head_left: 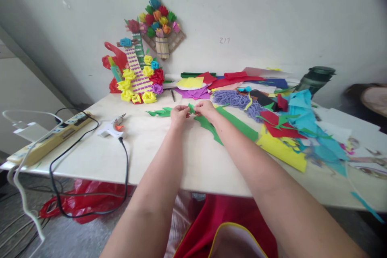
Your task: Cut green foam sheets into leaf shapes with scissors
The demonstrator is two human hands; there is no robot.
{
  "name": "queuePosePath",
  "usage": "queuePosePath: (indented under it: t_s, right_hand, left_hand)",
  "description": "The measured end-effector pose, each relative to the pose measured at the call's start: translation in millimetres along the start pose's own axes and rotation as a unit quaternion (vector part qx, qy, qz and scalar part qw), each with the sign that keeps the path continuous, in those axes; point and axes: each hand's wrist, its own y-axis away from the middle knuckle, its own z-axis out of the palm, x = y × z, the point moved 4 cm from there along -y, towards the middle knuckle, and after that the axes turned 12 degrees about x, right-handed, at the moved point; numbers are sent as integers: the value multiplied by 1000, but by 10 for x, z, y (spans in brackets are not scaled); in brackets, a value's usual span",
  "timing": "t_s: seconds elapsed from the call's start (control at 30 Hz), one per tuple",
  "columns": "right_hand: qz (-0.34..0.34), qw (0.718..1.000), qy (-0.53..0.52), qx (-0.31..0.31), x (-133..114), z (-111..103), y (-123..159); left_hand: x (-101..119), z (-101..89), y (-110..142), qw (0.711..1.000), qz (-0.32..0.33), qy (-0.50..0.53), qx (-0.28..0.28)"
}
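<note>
Both my hands meet over the middle of the pale table [169, 157]. My left hand [179, 115] and my right hand [206, 109] pinch a small green paper leaf piece [191, 108] between their fingertips. A jagged green paper strip [160, 112] lies just to the left of my left hand. Under my right forearm runs a long green paper strip [238, 125], with another zigzag green piece [209, 128] beside it.
A white glue gun [111, 128] with a black cord lies left, near a power strip [51, 137]. Paper-flower crafts [139, 75] lean on the wall. Coloured paper sheets [287, 137], purple yarn [234, 100] and a dark bottle [314, 78] crowd the right side.
</note>
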Motion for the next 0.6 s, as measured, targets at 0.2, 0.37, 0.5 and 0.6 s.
queuePosePath:
  t_s: [0.2, 0.37, 0.5, 0.6]
  right_hand:
    - [-42, 999, 19, -5, 30, -20, 3]
    - [-17, 1000, 1, -1, 37, -43, 61]
    - [51, 997, -30, -42, 82, -63, 163]
    - [77, 993, -65, -68, 93, -79, 248]
  left_hand:
    - [-36, 32, -26, 999, 12, -24, -19]
    - [-32, 27, -40, 999, 26, -13, -15]
    - [-5, 44, -18, 998, 46, 30, -14]
    - [11, 67, 29, 997, 52, 55, -23]
